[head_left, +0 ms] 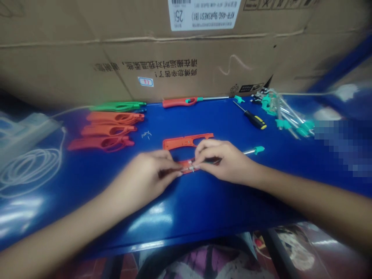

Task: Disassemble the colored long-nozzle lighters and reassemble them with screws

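Observation:
Near the middle of the table, an orange lighter half-shell (183, 164) lies between my two hands with small pale and metal parts (190, 168) in it. My left hand (151, 172) is closed in a pinch on the shell's left end. The fingers of my right hand (225, 161) are pinched together at the small pale parts, hiding the shell's right portion. A metal lighter tube with a teal tip (258, 149) sticks out beyond my right hand. Just behind lies the other orange half-shell (178, 143), inner side up.
Orange and green lighter shells (110, 130) lie left, beside loose screws (147, 135). At the back is an assembled lighter (180, 102). A screwdriver (255, 119) and a pile of teal-ended tubes (286, 112) lie right. A cardboard box (72, 66) stands behind; coiled white cable (29, 166) lies far left.

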`<state>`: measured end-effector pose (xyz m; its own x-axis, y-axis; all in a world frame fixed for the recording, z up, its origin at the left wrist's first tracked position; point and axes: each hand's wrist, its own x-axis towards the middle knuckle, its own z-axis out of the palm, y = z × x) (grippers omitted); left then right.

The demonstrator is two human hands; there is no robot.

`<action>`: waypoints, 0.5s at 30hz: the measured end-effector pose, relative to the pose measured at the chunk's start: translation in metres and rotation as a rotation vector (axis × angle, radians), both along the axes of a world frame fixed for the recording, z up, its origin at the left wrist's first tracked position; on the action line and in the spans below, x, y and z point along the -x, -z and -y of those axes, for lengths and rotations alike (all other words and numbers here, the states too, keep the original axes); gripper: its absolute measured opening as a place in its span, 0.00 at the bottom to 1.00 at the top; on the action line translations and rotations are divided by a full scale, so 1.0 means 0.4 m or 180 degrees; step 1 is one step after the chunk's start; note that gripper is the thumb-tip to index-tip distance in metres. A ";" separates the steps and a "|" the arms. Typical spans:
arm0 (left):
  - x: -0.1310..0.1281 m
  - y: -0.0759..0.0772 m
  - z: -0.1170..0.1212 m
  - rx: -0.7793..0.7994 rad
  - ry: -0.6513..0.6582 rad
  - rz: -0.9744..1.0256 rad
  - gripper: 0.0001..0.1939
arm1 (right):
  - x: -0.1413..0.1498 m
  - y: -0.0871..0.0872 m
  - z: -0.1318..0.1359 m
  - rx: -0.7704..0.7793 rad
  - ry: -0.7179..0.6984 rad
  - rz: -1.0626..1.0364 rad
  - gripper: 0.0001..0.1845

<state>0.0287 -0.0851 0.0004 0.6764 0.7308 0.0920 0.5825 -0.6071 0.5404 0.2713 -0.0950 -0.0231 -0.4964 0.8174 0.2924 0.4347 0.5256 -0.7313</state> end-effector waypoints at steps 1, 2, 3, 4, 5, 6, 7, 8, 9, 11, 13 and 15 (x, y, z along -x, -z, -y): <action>-0.001 0.001 0.001 -0.0047 0.0002 -0.0002 0.09 | -0.002 -0.003 -0.002 -0.0106 0.0055 0.0021 0.05; -0.001 0.003 0.001 -0.0111 0.0011 0.0005 0.09 | -0.006 -0.006 -0.006 -0.0238 0.0149 0.0047 0.05; -0.001 0.006 0.001 -0.0185 0.0031 0.0029 0.10 | -0.013 -0.010 -0.011 -0.0390 0.0276 0.0085 0.05; 0.000 0.009 0.001 -0.0261 0.0061 0.0059 0.10 | -0.023 -0.014 -0.018 -0.0543 0.0410 0.0141 0.05; 0.001 0.012 0.000 -0.0332 0.0099 0.0093 0.11 | -0.034 -0.019 -0.026 -0.0667 0.0527 0.0228 0.05; 0.003 0.015 -0.002 -0.0401 0.0131 0.0123 0.11 | -0.048 -0.023 -0.034 -0.0757 0.0599 0.0340 0.06; 0.005 0.018 -0.003 -0.0456 0.0151 0.0135 0.11 | -0.063 -0.026 -0.043 -0.0806 0.0609 0.0476 0.08; 0.007 0.019 -0.005 -0.0497 0.0153 0.0133 0.11 | -0.078 -0.028 -0.052 -0.0806 0.0582 0.0635 0.09; 0.009 0.021 -0.007 -0.0521 0.0146 0.0122 0.11 | -0.092 -0.030 -0.060 -0.0778 0.0534 0.0793 0.10; 0.013 0.020 -0.011 -0.0536 0.0134 0.0107 0.11 | -0.116 -0.030 -0.072 -0.0699 0.0433 0.1066 0.11; 0.014 0.017 -0.013 -0.0514 0.0178 0.0110 0.11 | -0.129 -0.028 -0.079 -0.0654 0.0363 0.1179 0.11; 0.014 0.013 -0.014 -0.0473 0.0259 0.0095 0.11 | -0.132 -0.026 -0.083 -0.0632 0.0327 0.1180 0.09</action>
<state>0.0231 -0.0794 -0.0050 0.7281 0.6506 0.2158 0.5132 -0.7262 0.4575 0.3241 -0.0619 -0.0126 -0.5164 0.8139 0.2663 0.7064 0.5806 -0.4049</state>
